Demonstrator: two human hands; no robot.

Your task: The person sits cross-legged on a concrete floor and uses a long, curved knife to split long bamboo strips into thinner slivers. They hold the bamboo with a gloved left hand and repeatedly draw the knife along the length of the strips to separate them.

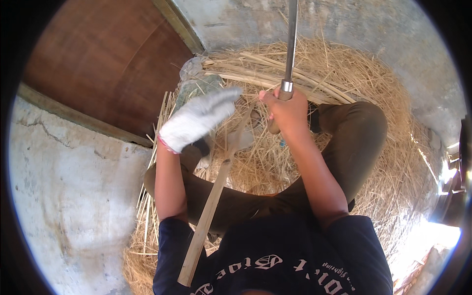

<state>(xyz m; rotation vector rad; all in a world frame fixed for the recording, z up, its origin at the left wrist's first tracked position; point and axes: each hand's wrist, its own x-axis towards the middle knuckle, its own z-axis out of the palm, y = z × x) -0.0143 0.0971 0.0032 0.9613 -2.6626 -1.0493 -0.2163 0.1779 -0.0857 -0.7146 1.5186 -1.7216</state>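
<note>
My right hand [289,112] is bare and wrapped round the wooden handle of a long-bladed knife [291,42]. Its narrow blade points away from me, past a shiny metal collar. My left hand [201,118] wears a white knitted glove, slightly blurred, its fingers stretched toward the right hand with nothing visible in them. A split bamboo strip [209,211] slants over my left thigh, its near end by my shirt. Its far end blurs between the two hands, and I cannot tell what supports it there.
Dry straw-like shavings [383,172] cover the ground around my crossed legs. Beyond my hands lies a bundle of long bamboo strips [275,73]. A worn wall [73,196] and a brown wooden panel [113,64] stand close on the left; another wall [383,34] rises ahead.
</note>
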